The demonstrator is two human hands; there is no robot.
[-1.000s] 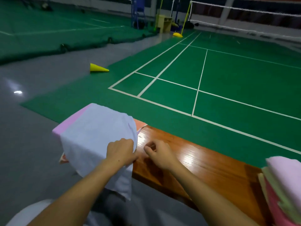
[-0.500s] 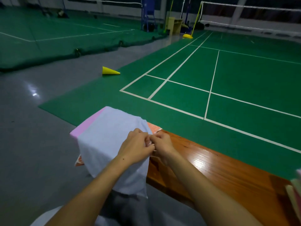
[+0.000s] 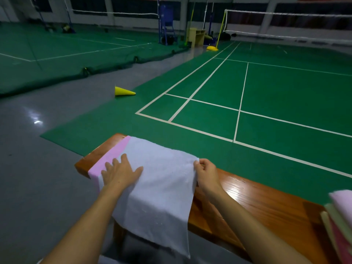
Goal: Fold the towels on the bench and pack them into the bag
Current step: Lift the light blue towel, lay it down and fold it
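A pale blue-white towel lies draped over the left end of the wooden bench, its near part hanging off the front edge. A pink towel peeks out underneath along its left side. My left hand rests flat on the towel's left part with fingers spread. My right hand pinches the towel's right corner at the bench top. A stack of folded pink and pale green towels sits at the bench's right end. No bag is in view.
Beyond the bench lies a green badminton court with white lines. A yellow cone lies on its side on the grey floor at left. Nets, a blue umpire chair and a small cabinet stand far back.
My hands, pinching together at the towel's right edge before, have parted. The left hand now lies flat on the towel and the right has drawn a corner out to the right, spreading it.
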